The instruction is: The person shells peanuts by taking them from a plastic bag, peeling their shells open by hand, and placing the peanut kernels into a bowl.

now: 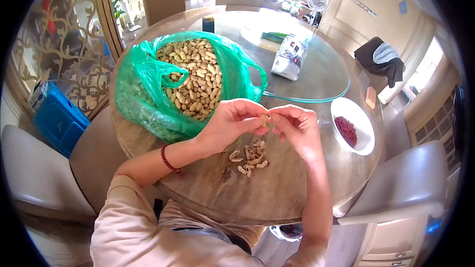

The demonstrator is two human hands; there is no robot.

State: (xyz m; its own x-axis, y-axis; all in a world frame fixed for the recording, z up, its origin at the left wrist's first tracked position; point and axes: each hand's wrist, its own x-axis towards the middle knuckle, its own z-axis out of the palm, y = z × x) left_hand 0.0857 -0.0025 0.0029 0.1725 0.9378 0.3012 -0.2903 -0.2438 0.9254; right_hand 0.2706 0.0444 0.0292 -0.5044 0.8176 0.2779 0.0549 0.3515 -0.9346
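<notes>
Both hands meet above the middle of the round table, their fingertips pinched on one peanut (265,120). My left hand (241,117) grips it from the left, and my right hand (295,126) from the right. Beneath them lies a small pile of broken peanut shells (255,157) on the tabletop. A green plastic bag (143,91), open at the top and full of unshelled peanuts (198,76), stands left of the hands. To the right sits a white bowl (365,128) with reddish peanut kernels (346,131) in it.
The round table (208,193) has a glass turntable (324,76) bearing a white package (290,58). A dark jar (208,24) stands behind the bag. A small pinkish block (370,97) lies near the right edge. Chairs (403,185) surround the table.
</notes>
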